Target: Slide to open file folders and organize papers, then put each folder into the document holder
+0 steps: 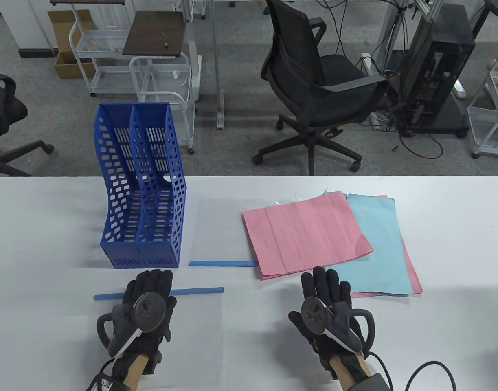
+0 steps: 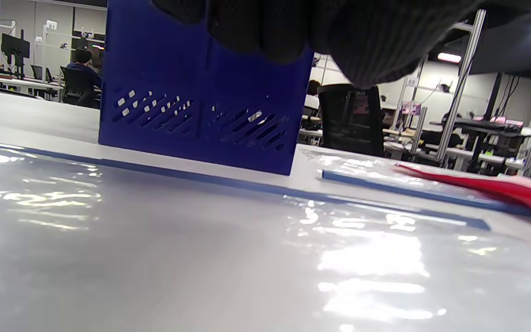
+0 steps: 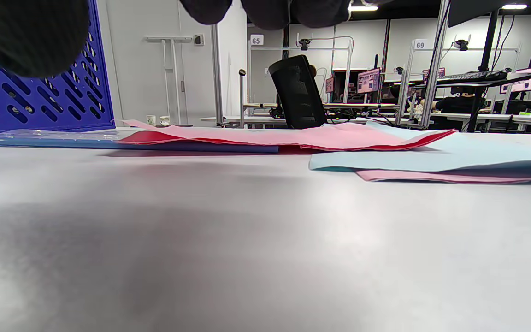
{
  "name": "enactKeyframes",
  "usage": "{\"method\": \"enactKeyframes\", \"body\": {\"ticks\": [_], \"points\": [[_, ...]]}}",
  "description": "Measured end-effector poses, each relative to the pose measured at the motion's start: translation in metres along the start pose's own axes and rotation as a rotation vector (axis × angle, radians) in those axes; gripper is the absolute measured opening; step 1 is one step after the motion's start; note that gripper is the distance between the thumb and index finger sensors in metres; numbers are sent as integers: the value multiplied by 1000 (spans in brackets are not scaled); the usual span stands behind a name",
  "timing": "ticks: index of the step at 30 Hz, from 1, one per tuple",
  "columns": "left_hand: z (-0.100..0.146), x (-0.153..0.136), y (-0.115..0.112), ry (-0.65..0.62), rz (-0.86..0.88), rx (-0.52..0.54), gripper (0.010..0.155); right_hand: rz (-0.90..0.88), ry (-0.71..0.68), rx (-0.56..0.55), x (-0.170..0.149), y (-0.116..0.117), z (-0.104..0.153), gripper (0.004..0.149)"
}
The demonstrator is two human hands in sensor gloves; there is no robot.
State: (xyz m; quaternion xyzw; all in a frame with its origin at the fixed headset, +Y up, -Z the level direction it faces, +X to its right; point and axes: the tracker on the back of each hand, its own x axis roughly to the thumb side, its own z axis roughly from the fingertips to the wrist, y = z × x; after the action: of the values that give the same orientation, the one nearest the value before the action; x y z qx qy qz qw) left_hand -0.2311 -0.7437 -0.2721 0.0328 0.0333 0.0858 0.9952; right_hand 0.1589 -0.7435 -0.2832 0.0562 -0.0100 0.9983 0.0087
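A blue perforated document holder (image 1: 145,191) (image 2: 201,106) (image 3: 30,101) stands on the white table (image 1: 456,244), left of centre. Two clear folders lie flat, each with a blue slide bar: the near bar (image 1: 196,291) (image 2: 247,184) passes under my left hand (image 1: 149,285), which rests flat on that folder (image 2: 155,258). The far bar (image 1: 222,264) (image 2: 408,189) (image 3: 109,143) lies under the left edge of the pink papers (image 1: 306,232) (image 3: 293,136). Light blue paper (image 1: 379,252) (image 3: 454,154) lies beneath them, right. My right hand (image 1: 326,283) lies flat on the table just before the papers.
Behind the table stand a black office chair (image 1: 314,89), a white trolley (image 1: 159,61) and a computer tower (image 1: 436,69). Another chair (image 1: 4,114) is at far left. The paper stack reaches toward the table's right half.
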Motion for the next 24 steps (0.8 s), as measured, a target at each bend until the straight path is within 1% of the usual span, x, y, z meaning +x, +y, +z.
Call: {"method": "enactKeyframes", "body": {"ticks": [4, 6, 8, 9, 10, 11, 12, 16, 18, 19, 21, 22, 24], "points": [[-20, 4, -11, 52, -91, -83, 58, -16, 7, 6, -4, -2, 0, 91], [-35, 6, -23, 81, -156, -189, 58, -37, 9, 4, -6, -4, 1, 90], [-46, 7, -31, 87, -231, -255, 60, -43, 8, 7, -7, -4, 1, 90], [-52, 8, -36, 94, -277, -304, 62, -45, 7, 8, -7, -4, 1, 90], [-57, 10, -39, 88, -280, -361, 60, -47, 5, 10, -7, -4, 2, 90], [-60, 12, -39, 76, -255, -372, 60, -47, 4, 10, -7, -4, 1, 90], [-65, 14, -39, 69, -276, -378, 60, -49, 3, 11, -6, -4, 1, 90], [-76, 16, -38, 65, -302, -483, 56, -50, 0, 19, -6, -3, 1, 90], [-76, 17, -38, 63, -299, -493, 49, -51, 1, 22, -6, -4, 1, 89], [-74, 17, -38, 52, -302, -471, 48, -57, 1, 24, -6, -3, 1, 89], [-67, 16, -37, 22, -317, -386, 46, -72, 0, 31, -7, -3, 1, 89], [-63, 15, -36, -6, -323, -327, 45, -89, 3, 34, -7, -3, 1, 89], [-54, 15, -33, -46, -302, -320, 44, -121, 6, 39, -8, -3, 1, 89]]}}
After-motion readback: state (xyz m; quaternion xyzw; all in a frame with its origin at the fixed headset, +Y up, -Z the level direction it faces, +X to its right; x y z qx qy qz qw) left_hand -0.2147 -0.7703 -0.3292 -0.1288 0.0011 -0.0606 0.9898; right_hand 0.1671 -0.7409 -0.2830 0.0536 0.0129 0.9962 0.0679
